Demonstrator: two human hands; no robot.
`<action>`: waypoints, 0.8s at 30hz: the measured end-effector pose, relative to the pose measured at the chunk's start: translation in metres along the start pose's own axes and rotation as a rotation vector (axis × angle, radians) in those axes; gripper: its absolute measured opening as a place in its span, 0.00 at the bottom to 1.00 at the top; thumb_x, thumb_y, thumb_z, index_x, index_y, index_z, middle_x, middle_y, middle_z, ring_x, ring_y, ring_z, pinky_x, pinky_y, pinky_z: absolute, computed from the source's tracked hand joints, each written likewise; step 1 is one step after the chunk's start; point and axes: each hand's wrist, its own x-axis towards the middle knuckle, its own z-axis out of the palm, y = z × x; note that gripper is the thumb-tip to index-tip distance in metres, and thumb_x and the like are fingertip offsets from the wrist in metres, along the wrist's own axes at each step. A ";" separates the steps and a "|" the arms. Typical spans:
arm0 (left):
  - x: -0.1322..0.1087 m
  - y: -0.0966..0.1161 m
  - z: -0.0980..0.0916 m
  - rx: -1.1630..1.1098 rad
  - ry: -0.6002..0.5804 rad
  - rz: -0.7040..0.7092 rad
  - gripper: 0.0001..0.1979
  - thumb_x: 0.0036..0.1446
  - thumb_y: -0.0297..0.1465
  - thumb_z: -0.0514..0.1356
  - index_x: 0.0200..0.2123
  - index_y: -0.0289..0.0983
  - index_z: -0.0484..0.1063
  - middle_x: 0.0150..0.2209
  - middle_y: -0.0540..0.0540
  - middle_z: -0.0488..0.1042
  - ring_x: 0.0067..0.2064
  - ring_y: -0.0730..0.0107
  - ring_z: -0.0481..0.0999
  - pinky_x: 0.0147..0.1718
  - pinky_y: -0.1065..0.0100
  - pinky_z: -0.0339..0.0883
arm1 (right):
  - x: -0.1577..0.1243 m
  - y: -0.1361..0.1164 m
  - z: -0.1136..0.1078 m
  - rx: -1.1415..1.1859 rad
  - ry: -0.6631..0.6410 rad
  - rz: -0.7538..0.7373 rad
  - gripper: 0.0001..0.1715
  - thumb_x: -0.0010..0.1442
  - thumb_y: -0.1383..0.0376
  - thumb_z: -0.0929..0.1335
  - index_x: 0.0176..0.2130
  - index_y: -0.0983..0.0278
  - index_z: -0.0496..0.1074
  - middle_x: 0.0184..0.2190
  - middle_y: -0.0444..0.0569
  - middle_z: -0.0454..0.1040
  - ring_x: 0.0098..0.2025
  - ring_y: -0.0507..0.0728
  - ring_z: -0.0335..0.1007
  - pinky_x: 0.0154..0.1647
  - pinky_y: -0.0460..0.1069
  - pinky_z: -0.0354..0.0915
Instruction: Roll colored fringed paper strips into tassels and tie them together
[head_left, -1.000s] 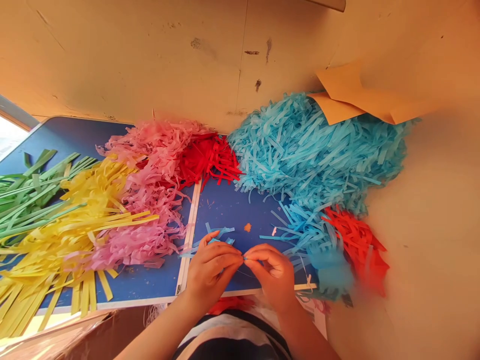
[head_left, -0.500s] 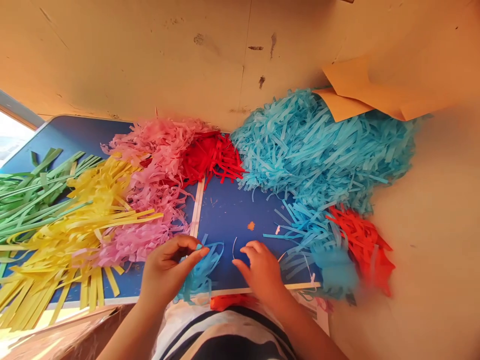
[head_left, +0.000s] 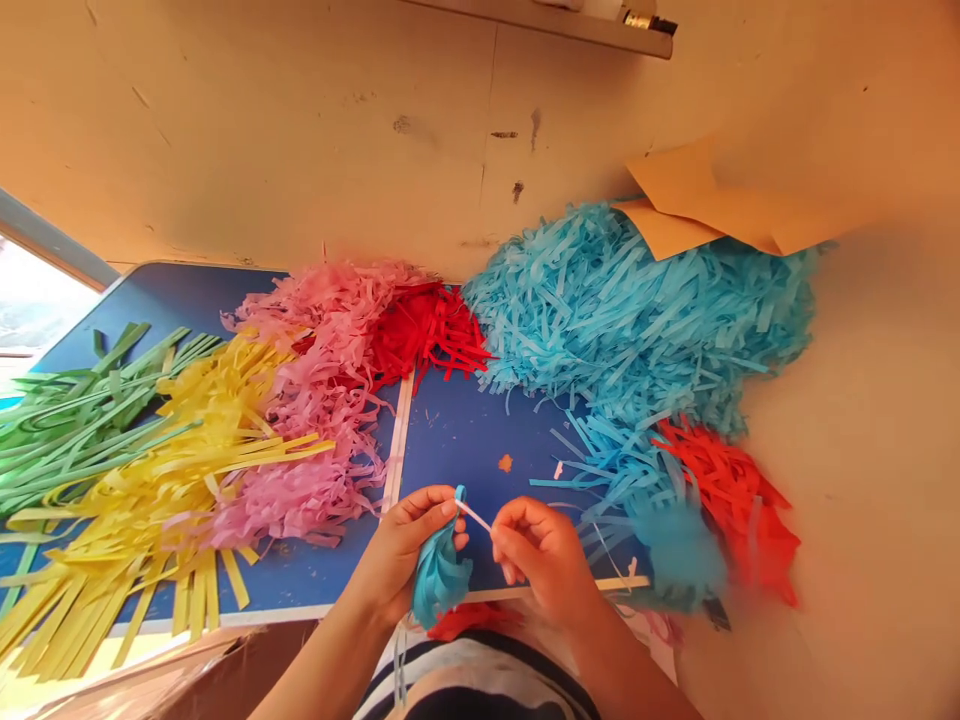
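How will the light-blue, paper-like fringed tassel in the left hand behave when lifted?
The light-blue tassel will probably flop, since its fringe droops below the left hand. It should be light for its size, as its strips look thin. Its narrow top may be firmer, since it juts up without drooping.

The left hand [head_left: 405,550] has carried the blue tassel [head_left: 439,582] over toward three o'clock, closer to the right hand [head_left: 546,552]; the pale strip [head_left: 475,515], curling toward twelve before, now runs straight toward four, from tassel to that hand.
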 end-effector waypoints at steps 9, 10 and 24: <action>-0.003 -0.002 0.003 -0.020 -0.027 -0.002 0.19 0.32 0.28 0.78 0.29 0.32 0.77 0.23 0.48 0.78 0.20 0.74 0.77 0.22 0.76 0.75 | -0.004 0.012 -0.009 0.003 0.085 0.016 0.09 0.57 0.62 0.69 0.27 0.63 0.68 0.20 0.39 0.68 0.17 0.47 0.60 0.19 0.42 0.56; -0.003 -0.003 0.003 -0.015 -0.029 -0.001 0.20 0.31 0.29 0.78 0.28 0.32 0.77 0.22 0.48 0.78 0.20 0.74 0.77 0.22 0.76 0.75 | -0.004 0.011 -0.010 -0.008 0.090 0.016 0.10 0.57 0.61 0.68 0.27 0.63 0.68 0.20 0.39 0.68 0.17 0.47 0.60 0.19 0.42 0.56; -0.010 -0.005 0.008 0.092 -0.042 0.047 0.22 0.28 0.34 0.79 0.28 0.33 0.77 0.23 0.50 0.78 0.21 0.78 0.75 0.22 0.78 0.71 | -0.009 0.007 -0.012 -0.363 0.097 -0.092 0.07 0.56 0.64 0.67 0.27 0.62 0.70 0.20 0.40 0.67 0.22 0.50 0.60 0.24 0.44 0.57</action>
